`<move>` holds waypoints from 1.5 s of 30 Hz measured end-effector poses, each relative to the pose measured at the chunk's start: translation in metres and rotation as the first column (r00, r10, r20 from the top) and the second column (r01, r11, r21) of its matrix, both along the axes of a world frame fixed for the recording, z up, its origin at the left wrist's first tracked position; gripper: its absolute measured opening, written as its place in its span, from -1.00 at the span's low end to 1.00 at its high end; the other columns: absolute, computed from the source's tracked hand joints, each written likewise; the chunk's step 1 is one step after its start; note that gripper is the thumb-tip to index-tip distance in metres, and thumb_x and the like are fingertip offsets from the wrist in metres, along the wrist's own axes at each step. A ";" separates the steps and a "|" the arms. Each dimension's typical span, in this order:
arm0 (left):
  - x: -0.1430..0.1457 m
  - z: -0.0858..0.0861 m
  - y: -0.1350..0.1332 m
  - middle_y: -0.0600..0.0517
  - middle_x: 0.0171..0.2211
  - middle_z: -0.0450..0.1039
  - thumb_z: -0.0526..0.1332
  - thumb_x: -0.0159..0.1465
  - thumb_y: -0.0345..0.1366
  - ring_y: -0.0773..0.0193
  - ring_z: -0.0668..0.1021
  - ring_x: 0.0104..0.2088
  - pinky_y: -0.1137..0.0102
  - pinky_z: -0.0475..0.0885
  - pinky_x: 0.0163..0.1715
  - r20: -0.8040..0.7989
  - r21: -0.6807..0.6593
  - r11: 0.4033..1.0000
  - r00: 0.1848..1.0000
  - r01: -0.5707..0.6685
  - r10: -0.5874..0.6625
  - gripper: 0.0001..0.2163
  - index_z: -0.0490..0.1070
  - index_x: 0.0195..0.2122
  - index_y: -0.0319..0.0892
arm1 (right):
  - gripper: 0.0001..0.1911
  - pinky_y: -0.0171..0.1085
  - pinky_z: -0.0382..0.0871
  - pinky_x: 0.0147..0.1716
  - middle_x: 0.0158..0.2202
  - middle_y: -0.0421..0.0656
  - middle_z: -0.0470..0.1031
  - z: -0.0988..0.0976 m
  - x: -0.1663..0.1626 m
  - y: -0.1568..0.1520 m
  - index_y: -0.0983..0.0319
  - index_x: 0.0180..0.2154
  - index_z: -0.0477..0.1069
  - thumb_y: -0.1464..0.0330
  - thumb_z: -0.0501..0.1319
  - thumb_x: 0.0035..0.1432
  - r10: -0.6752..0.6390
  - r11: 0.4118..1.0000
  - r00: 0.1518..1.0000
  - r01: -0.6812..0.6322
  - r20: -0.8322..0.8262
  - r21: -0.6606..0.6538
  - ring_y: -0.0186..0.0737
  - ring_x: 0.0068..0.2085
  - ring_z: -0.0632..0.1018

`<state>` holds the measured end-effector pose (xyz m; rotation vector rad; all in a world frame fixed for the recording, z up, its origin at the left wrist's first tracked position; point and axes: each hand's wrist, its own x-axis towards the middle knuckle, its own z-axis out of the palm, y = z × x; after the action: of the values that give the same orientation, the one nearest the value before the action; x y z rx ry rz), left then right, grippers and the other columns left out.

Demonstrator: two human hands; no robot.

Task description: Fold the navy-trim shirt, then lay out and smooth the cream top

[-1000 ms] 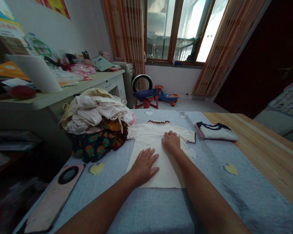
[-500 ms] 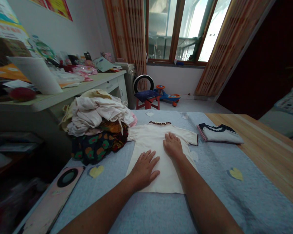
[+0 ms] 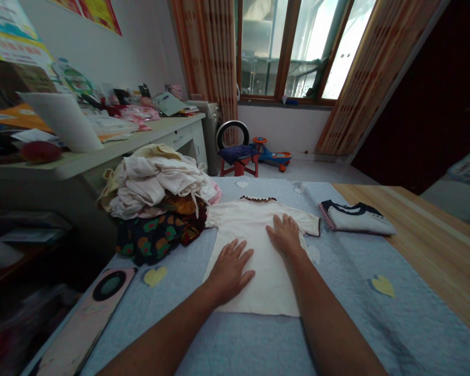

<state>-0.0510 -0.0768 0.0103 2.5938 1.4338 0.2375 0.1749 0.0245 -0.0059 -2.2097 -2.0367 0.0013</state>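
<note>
A cream short-sleeved shirt lies spread flat on the blue quilted cloth, its dark ruffled collar pointing away from me. My left hand rests on the lower left part of the shirt, fingers apart. On the shirt's upper right side lies my right hand, palm down with its fingers stretched out. Neither hand grips the fabric. Part of the shirt's right edge is hidden under my right forearm.
A heap of clothes touches the left sleeve. To the right sits a folded shirt with a dark collar, near the wooden surface. A pink panel with a round dark ring lies at the left edge. A cluttered desk stands beyond.
My right hand has slid slightly to the right across the shirt, its fingers spreading a little more. My left hand stays nearly in place. The view has shifted slightly.
</note>
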 end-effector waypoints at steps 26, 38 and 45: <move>0.001 -0.010 0.015 -0.11 0.40 -0.05 0.05 0.38 -0.03 0.04 0.05 0.39 0.06 -0.02 0.33 -0.001 0.031 0.999 1.000 0.028 -0.028 -0.46 0.08 0.34 -0.06 | -0.53 -0.02 0.04 0.23 0.26 0.15 0.24 -0.001 0.022 0.008 0.34 0.15 0.31 0.26 0.07 0.29 -0.007 0.987 1.000 0.010 -0.019 0.162 0.08 0.27 0.23; 0.021 -0.007 0.088 -0.09 0.35 0.13 0.02 0.39 -0.10 0.07 0.18 0.34 0.03 0.06 0.31 -0.009 0.051 0.998 0.999 -0.040 0.041 -0.52 0.17 0.29 -0.14 | -0.76 -0.26 0.28 0.01 -0.09 -0.08 0.52 0.004 -0.007 0.009 0.21 -0.13 0.49 0.42 0.08 0.27 0.445 0.873 0.874 -0.377 -0.193 0.309 -0.18 -0.06 0.46; 0.026 -0.011 0.126 -0.05 0.35 0.12 -0.01 0.39 -0.10 0.07 0.16 0.34 -0.02 0.10 0.27 -0.018 0.062 0.983 0.985 -0.170 0.172 -0.54 0.16 0.28 -0.08 | -0.68 -0.23 0.20 0.15 0.08 -0.05 0.45 0.002 -0.009 0.010 0.20 0.01 0.45 0.42 0.11 0.25 0.393 0.902 0.905 -0.346 -0.160 0.258 -0.16 0.10 0.42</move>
<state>-0.0252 0.0489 -0.0009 2.5282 1.6852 0.2779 0.1662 0.0344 -0.0039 -1.5900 -2.1805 0.0391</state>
